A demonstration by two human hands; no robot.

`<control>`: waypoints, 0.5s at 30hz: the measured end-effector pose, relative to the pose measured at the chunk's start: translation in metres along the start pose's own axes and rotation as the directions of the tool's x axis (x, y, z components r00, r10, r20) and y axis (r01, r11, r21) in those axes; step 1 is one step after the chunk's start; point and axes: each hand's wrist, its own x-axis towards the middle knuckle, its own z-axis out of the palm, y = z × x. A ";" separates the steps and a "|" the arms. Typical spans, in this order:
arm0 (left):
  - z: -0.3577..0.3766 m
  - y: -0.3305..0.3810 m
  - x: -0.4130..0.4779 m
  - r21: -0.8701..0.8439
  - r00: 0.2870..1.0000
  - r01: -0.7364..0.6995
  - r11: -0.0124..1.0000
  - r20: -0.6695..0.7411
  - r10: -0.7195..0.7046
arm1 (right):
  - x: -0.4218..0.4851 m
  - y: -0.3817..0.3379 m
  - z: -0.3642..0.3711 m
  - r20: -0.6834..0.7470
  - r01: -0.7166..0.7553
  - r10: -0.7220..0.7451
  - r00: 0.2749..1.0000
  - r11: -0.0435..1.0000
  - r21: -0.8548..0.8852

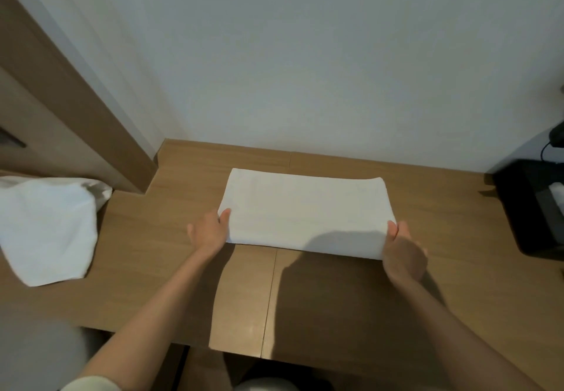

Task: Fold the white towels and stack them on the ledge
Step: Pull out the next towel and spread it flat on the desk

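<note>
1. On my feed, a white, soft-napped folded towel lies flat near the middle of a light brown, wood-grain laminate ledge. It forms a thick, wide rectangle with its long sides running left to right.
2. The folded towel has rounded, puffy edges. Its near edge is a smooth fold with a shadow across it, and its top face is even, with no creases that I can make out.
3. The left hand holds the towel's near-left corner. The thumb lies on top of the cloth, and the fingers are hidden from me, apparently tucked beneath it.
4. The right hand grips the near-right corner the same way, with the thumb pressed on top and the palm curled round the end of the fold.
5. The ledge is matt. A thin seam runs front to back through it, just below the towel.
6. A second, loose white towel sits on the far left of the ledge, well apart from the first, rumpled and unfolded, with one end bunched up.
7. Behind the ledge stands a plain, pale grey painted wall, and a brown wooden door frame slants along the left.
8. At the right edge sits a black, glossy box-shaped appliance. I cannot tell what it is.
</note>
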 end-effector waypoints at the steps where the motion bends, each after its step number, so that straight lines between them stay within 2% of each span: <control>1: 0.002 -0.003 -0.003 0.059 1.000 -0.009 0.998 -0.020 0.010 | -0.001 0.002 0.001 0.007 0.020 -0.020 1.000 1.000 -0.024; 4: 0.010 -0.006 -0.016 0.095 0.993 -0.053 0.994 -0.100 0.063 | -0.006 0.012 0.008 0.035 0.048 -0.045 0.998 0.994 -0.096; 8: 0.016 -0.002 -0.028 0.009 0.978 -0.038 0.999 -0.206 0.040 | -0.010 0.016 0.015 0.031 0.091 -0.088 0.996 0.988 -0.126; 10: 0.016 -0.002 -0.030 0.125 0.977 -0.056 0.991 -0.199 0.080 | -0.008 0.017 0.014 0.046 0.091 -0.086 0.995 0.991 -0.102; 13: 0.015 -0.002 -0.030 0.377 0.970 -0.076 0.923 -0.187 0.156 | -0.008 0.018 0.010 0.038 0.095 -0.093 0.995 0.995 -0.043; 15: 0.013 0.001 -0.032 0.418 0.955 -0.090 0.904 -0.222 0.198 | -0.007 0.016 0.005 -0.003 0.143 -0.144 0.989 0.985 -0.099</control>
